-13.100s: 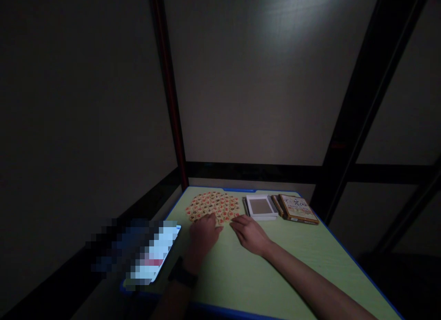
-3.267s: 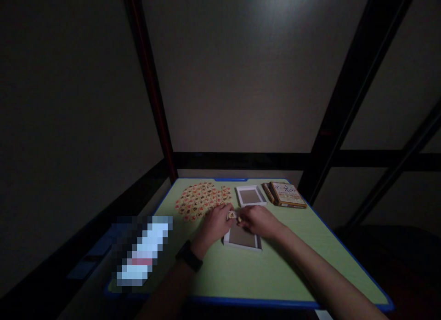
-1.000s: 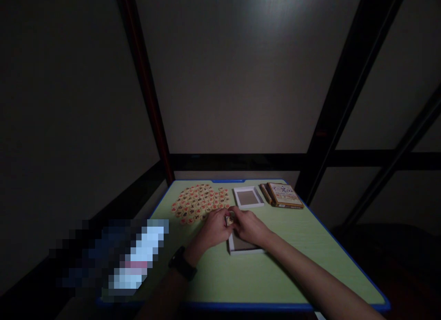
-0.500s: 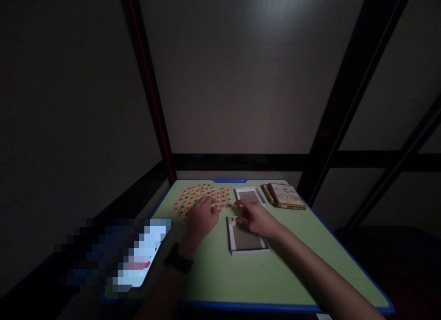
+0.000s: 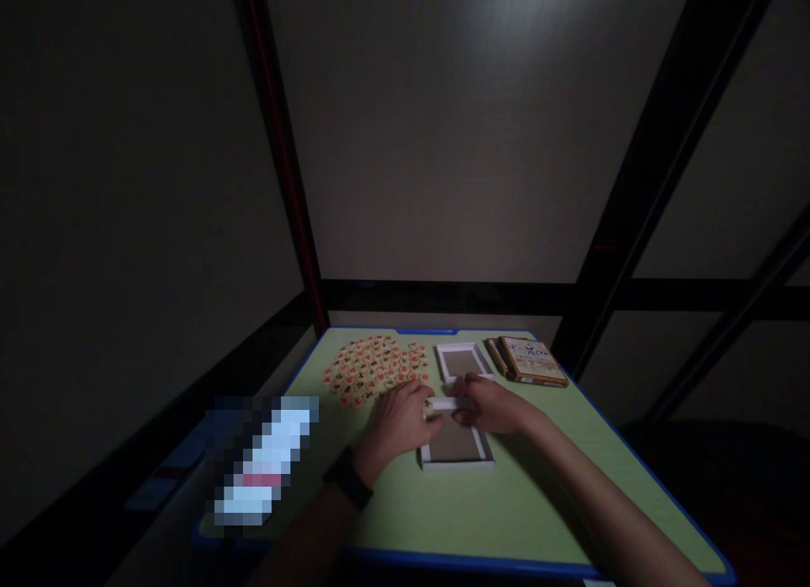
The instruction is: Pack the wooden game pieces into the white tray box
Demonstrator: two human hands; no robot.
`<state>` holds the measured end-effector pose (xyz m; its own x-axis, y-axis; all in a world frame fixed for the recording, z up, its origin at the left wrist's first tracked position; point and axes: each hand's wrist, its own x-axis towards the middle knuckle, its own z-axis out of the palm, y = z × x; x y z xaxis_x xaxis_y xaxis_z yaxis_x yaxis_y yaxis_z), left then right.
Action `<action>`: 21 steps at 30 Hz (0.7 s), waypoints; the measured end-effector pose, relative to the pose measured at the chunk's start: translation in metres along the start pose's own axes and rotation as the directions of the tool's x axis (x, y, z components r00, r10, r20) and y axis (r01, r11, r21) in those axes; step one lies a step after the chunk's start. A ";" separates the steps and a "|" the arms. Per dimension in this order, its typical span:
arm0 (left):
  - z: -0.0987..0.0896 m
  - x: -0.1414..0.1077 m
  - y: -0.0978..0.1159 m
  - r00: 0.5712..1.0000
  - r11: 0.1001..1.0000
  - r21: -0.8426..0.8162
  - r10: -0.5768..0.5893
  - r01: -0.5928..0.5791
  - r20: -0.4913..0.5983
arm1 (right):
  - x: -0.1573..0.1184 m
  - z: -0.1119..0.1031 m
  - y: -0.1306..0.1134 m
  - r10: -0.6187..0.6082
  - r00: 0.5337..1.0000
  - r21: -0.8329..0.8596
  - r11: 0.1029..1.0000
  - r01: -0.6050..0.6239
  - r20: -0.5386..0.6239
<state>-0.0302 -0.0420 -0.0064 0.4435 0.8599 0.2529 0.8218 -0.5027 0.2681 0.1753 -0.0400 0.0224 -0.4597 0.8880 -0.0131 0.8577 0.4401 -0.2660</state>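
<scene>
Over the left wall of the near open box (image 5: 456, 465), my left hand (image 5: 405, 418) has its thumb and fingers around a round wooden piece (image 5: 429, 407) at the box's upper left corner. My right hand (image 5: 490, 403) is at the far wall of the same box, fingers curled down; its fingertips are too dark and small to tell whether they hold anything. Many round pieces with red and black characters (image 5: 370, 363) lie in a flat cluster beyond my left hand. The brown inside of the near box shows between my hands.
A second open white box (image 5: 465, 361) sits behind the near one. Two printed box lids (image 5: 535, 361) lie at the right back of the green table (image 5: 392, 519). A blurred-out bright device (image 5: 269, 460) is at the left edge.
My left hand has moved right, from the cluster to the near box's corner. My right hand has shifted slightly right, away from the corner piece. The view has shifted a little.
</scene>
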 end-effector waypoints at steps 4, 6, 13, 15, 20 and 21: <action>0.003 0.002 -0.003 1.000 1.000 0.002 -0.012 0.012 0.019 | 0.000 0.000 -0.005 -0.016 1.000 0.004 1.000 0.016 0.007; 0.004 0.003 -0.004 1.000 1.000 0.004 -0.012 0.012 0.020 | 0.000 0.001 -0.003 -0.016 1.000 0.016 1.000 0.015 0.005; 0.005 0.003 -0.005 1.000 1.000 -0.010 -0.008 0.008 0.021 | 0.002 0.005 0.003 -0.025 1.000 0.054 0.998 0.025 0.009; 0.004 0.002 -0.005 1.000 1.000 -0.017 -0.006 0.006 0.017 | 0.001 0.003 0.001 -0.025 1.000 0.047 0.999 0.024 0.016; 0.004 0.002 -0.006 1.000 1.000 -0.021 0.011 -0.011 0.009 | 0.000 0.000 -0.004 -0.014 0.999 0.044 0.999 0.013 0.028; 0.004 0.002 -0.006 1.000 1.000 -0.018 0.010 -0.010 0.010 | 0.000 0.001 -0.004 -0.015 0.999 0.042 0.999 0.013 0.029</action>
<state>-0.0326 -0.0368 -0.0116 0.4553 0.8557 0.2459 0.8111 -0.5126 0.2819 0.1711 -0.0418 0.0228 -0.4789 0.8771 -0.0376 0.8409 0.4459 -0.3067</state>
